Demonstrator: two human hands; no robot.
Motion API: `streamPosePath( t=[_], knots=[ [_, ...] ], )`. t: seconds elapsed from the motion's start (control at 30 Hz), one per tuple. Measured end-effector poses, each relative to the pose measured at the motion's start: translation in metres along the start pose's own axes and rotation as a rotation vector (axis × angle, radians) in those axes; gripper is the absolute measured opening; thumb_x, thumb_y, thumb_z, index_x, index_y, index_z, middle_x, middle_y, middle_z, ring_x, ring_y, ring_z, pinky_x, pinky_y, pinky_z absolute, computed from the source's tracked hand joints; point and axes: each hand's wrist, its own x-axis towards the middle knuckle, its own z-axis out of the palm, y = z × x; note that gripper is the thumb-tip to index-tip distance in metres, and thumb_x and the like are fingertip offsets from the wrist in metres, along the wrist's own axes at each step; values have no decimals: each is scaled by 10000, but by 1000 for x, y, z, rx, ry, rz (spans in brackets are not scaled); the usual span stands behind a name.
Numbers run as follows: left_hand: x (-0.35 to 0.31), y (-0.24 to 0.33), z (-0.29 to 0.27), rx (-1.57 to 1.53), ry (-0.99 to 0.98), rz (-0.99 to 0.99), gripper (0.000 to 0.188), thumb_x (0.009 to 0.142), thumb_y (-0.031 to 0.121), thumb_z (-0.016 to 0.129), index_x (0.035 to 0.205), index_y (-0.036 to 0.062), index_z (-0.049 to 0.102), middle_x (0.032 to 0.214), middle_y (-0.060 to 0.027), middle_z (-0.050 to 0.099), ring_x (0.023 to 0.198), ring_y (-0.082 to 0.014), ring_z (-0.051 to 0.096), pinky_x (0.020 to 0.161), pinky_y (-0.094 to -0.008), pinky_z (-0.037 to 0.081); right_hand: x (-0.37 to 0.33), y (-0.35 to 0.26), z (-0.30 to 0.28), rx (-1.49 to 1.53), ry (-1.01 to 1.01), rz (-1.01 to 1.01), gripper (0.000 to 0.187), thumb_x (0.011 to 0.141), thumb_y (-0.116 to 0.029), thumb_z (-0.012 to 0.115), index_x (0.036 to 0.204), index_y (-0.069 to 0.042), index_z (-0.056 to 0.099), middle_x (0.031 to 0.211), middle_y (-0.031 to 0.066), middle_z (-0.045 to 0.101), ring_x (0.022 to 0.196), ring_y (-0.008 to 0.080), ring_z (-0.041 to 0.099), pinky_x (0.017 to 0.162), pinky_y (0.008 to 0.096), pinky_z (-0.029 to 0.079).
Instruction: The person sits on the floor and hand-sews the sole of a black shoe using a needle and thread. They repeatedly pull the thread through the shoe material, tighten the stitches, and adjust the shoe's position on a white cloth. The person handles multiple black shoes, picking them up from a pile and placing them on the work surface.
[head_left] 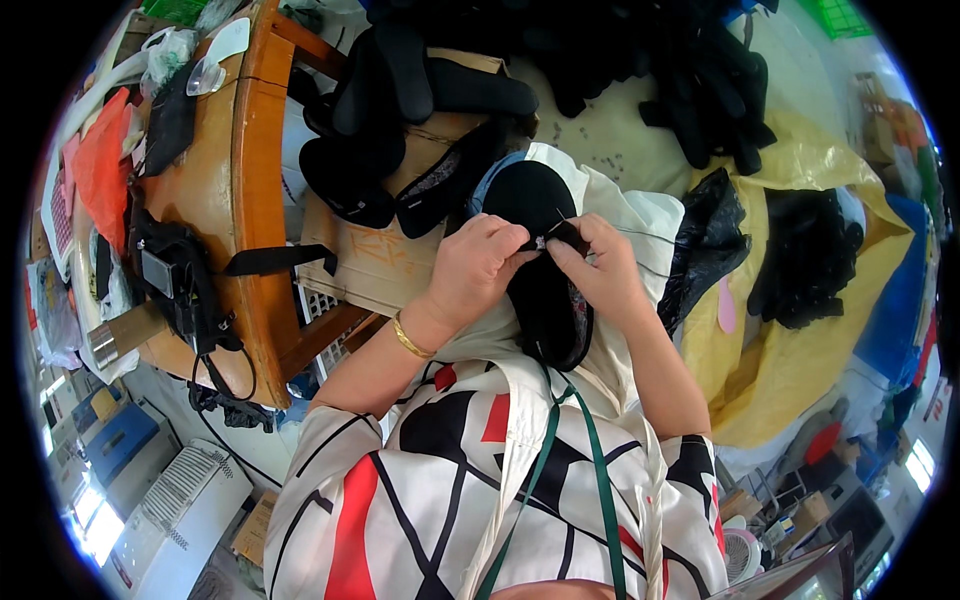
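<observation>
A black cloth slipper lies over my lap, its rounded black end pointing away from me. My left hand is closed, pinching the slipper's edge near the middle. Opposite it, the thumb and fingers of my right hand pinch dark fabric at the same spot. A small pale, shiny bit shows between the fingertips. A thin needle-like line stands up beside the right fingers, and dark thread runs off to the right. White cloth is spread under the slipper.
Black slippers and insoles lie on a cardboard box ahead to the left. A wooden table holds a black bag. On the right, yellow sheeting carries a black pile beside a black plastic bag.
</observation>
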Motion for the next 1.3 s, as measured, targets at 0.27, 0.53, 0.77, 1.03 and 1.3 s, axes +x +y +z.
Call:
streamPosePath(
  t=[0.27,0.53,0.77,1.03,1.3],
  knots=[
    [13,3,-10,-276,-191,-512,226,938,234,671,894,23,605,626,-42,528,570,-97,544,507,-250,419,-12,-4,-5,-515,-59,-214,265,799,-205,747,728,-12,580,726,127,559,662,315,590,587,429,475],
    [17,6,-6,-497,-134,-717,357,971,310,619,785,8,580,591,-47,579,530,-114,600,501,-260,441,7,-3,-28,-704,279,-304,225,850,-176,690,698,-31,610,697,99,570,674,287,594,597,381,471],
    [19,4,-10,-434,-202,-699,376,978,344,611,772,32,575,601,3,534,529,-65,561,496,-214,429,16,-1,18,1104,452,137,363,1043,-301,489,844,-25,614,813,74,634,785,165,629,747,302,511],
    [15,-4,-12,-497,-177,-738,397,976,335,611,735,21,570,574,-8,527,515,-75,543,496,-237,423,1,8,5,598,429,62,294,995,-282,570,826,-42,589,789,57,633,749,191,628,721,324,516],
    [14,-1,-10,-541,-159,-787,416,978,349,612,723,28,543,581,8,505,515,-65,527,491,-225,413,-29,32,-76,-976,26,-387,225,799,-202,735,718,-75,569,654,72,533,670,268,587,570,389,477]
  ],
)
